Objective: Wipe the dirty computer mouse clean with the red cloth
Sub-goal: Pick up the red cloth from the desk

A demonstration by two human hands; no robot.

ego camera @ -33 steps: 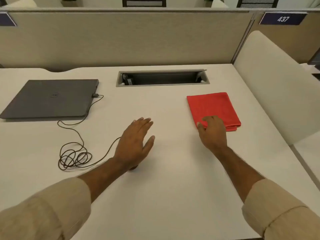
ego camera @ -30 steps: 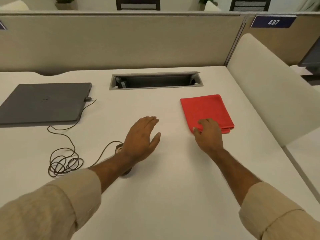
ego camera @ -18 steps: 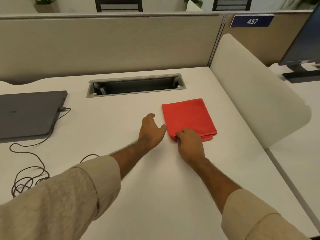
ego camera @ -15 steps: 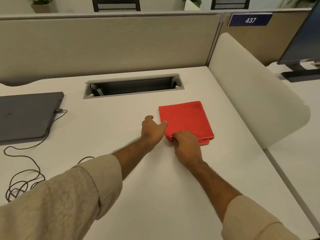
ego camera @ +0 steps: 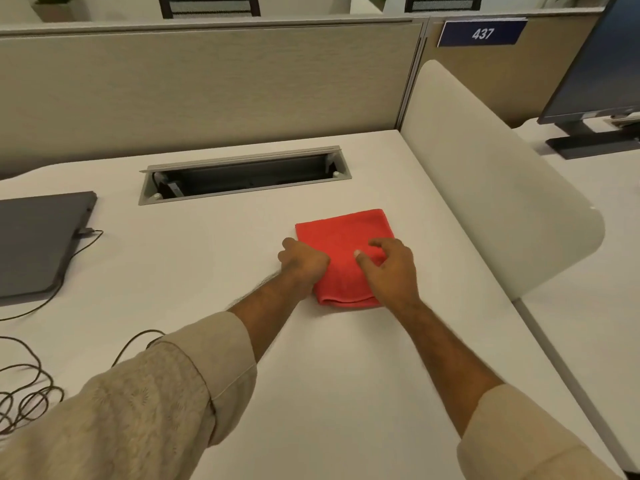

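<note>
Head view, one frame.

Worktop (ego camera: 346,375): white, bounded at the rear by a beige partition (ego camera: 207,88) and on the right by a pale rounded divider panel (ego camera: 485,188).

Red cloth (ego camera: 341,237): folded to a rough square, lying flat on the worktop right of centre, in front of the cable tray opening (ego camera: 242,174). Its near folded edge faces the person.

Left hand (ego camera: 304,263): at the cloth's left edge, fingers curled under and closed around that edge; grip appears closed on the fabric, though the fingertips are hidden beneath the hand.

Right hand (ego camera: 391,268): resting on the cloth's right half, fingers bent and spread, thumb angled inward onto the fabric; grip loosely open, pressing down and not visibly pinching anything.

Sleeves: both forearms bare, cream cuffs pushed back toward the elbows.

Laptop (ego camera: 38,244): dark grey, lid closed, at the left edge of the worktop, well apart from the cloth. A dark cable (ego camera: 31,389) is plugged into its right side and runs down into loose coils at lower left.

Computer mouse: cannot be seen in this frame.

Background: blue plate reading 437 (ego camera: 482,33) on the partition; a dark monitor (ego camera: 602,64) on the neighbouring desk at far right.
</note>
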